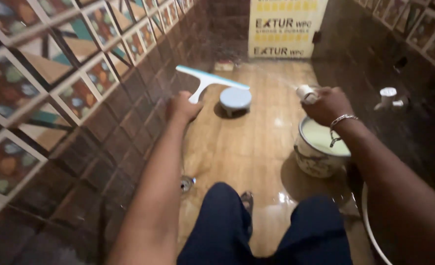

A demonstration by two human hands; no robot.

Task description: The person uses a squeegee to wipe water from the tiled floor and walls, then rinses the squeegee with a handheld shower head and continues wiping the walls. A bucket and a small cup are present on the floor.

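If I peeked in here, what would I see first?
First the light blue squeegee that the left hand holds up by the brown tiled wall. Then the right hand, spraying water from a white nozzle above a bucket on the wet floor.

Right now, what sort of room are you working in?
Most likely a bathroom or wash area: tiled walls, a wet floor with a drain, a wall tap and a bucket. The left hand holds a squeegee.
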